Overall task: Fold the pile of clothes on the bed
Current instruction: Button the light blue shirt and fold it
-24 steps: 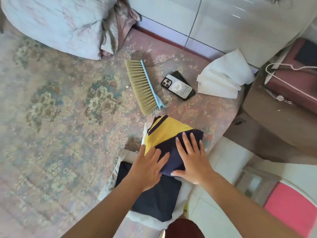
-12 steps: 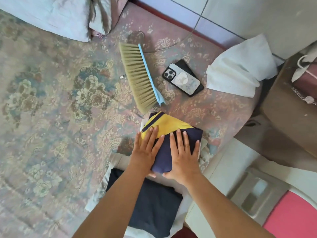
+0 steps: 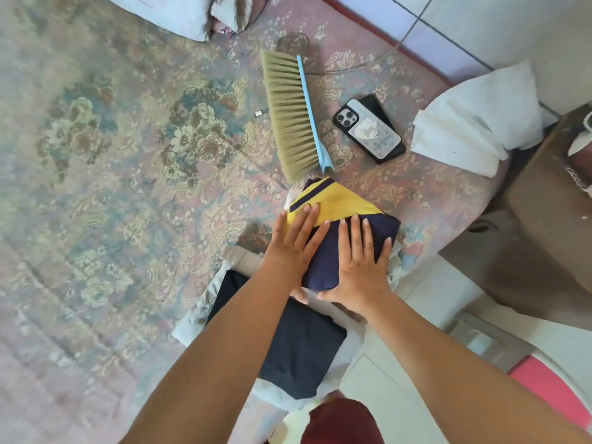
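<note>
Pressing flat, fingers straight, left hand (image 3: 293, 248) and right hand (image 3: 358, 267) sit side by side on folded yellow-navy shirt (image 3: 336, 206); folded dark garment (image 3: 288, 347) lies nearer; no unfolded clothes visible.

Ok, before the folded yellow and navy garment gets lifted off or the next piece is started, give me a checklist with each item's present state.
1. Both hands flat on the yellow and navy garment: ok; left hand and right hand press with straight fingers.
2. Garment folded compact: ok.
3. Fold's underside neat: cannot tell, hidden.
4. Brush off the garment: not ok, its bristle end meets the garment's top corner.
5. Phone apart from the fold: ok.
6. Folded dark garment lies flat nearby: ok.
</note>
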Motion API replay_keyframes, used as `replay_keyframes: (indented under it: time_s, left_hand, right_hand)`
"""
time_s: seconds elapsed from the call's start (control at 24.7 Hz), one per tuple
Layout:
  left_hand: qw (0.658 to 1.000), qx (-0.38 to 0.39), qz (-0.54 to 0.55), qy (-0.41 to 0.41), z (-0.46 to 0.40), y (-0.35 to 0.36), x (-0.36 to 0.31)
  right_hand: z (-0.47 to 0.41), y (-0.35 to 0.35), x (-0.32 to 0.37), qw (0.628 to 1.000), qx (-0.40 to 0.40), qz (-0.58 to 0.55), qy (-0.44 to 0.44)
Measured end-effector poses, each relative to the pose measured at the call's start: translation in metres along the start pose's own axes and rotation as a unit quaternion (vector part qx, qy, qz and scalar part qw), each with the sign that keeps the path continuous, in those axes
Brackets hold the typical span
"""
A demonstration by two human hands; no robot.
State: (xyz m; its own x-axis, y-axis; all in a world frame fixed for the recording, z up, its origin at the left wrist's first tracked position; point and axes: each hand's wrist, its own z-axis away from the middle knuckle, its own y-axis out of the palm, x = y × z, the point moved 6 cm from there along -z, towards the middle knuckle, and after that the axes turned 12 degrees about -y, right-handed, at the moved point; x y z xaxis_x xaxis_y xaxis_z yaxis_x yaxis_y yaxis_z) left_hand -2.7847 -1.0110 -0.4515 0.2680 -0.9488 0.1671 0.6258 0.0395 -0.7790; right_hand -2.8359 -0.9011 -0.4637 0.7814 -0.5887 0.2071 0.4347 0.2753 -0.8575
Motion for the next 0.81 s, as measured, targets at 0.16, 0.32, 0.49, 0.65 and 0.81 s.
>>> replay_keyframes:
  time_s: [0.16,0.32,0.49,0.65,0.81]
  left_hand:
    - [0.999,0.015,0.029,0.035,0.063,-0.023,0.019]
    - [0.987,-0.019,0.155,-0.025,0.171,-0.021,0.05]
    - [0.973,-0.05,0.183,-0.135,0.282,0.0,0.095]
    - [0.946,-0.032,0.181,-0.267,0.397,0.061,0.16]
    - [0.905,-0.027,0.219,-0.363,0.495,0.141,0.213]
  right_hand:
    - [0.029,-0.038,0.024,0.996,0.049,0.039,-0.061]
    - [0.088,-0.074,0.08,0.98,0.055,0.057,-0.183]
    - [0.127,-0.09,0.17,0.951,0.087,0.013,-0.297]
    - [0.158,-0.084,0.307,0.904,0.114,0.037,-0.411]
    - [0.18,-0.06,0.444,0.87,0.125,0.087,-0.469]
